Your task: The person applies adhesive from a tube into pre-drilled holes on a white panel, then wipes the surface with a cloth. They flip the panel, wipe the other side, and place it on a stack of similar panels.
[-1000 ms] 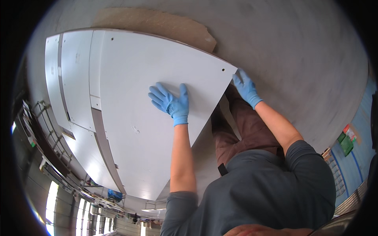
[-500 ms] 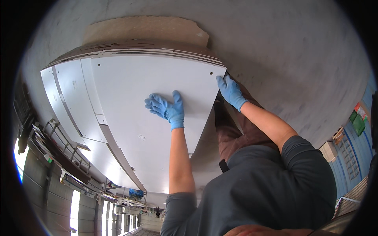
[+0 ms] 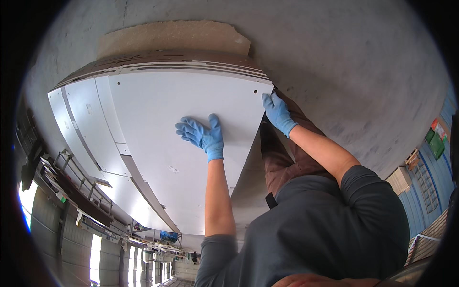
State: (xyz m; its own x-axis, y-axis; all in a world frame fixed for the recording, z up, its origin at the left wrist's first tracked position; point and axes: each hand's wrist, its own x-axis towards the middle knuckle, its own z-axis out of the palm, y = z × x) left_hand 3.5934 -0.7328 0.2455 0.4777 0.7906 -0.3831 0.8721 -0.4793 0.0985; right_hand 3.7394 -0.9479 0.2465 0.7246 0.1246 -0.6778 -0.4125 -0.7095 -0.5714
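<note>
A large white panel (image 3: 158, 119) lies on top of a stack of boards, with a small dark hole near each of its two far corners. My left hand (image 3: 201, 135), in a blue glove, rests flat on the panel's face with the fingers spread. At the right edge, close to the far right corner, my right hand (image 3: 278, 114) in a matching glove grips the panel. Its fingertips show on the top face; the rest of its hold is hidden beneath the edge.
More white panels (image 3: 86, 112) lie to the left, with narrow dark gaps between them. Beyond the stack a brown sheet (image 3: 177, 38) lies on the grey concrete floor (image 3: 344, 52). Racks with long boards (image 3: 76, 186) stand at the lower left. A green item (image 3: 435, 143) is near the blue wall at right.
The whole view has shifted slightly. Both hands keep the same places on the white panel, the left flat and the right at its edge.
</note>
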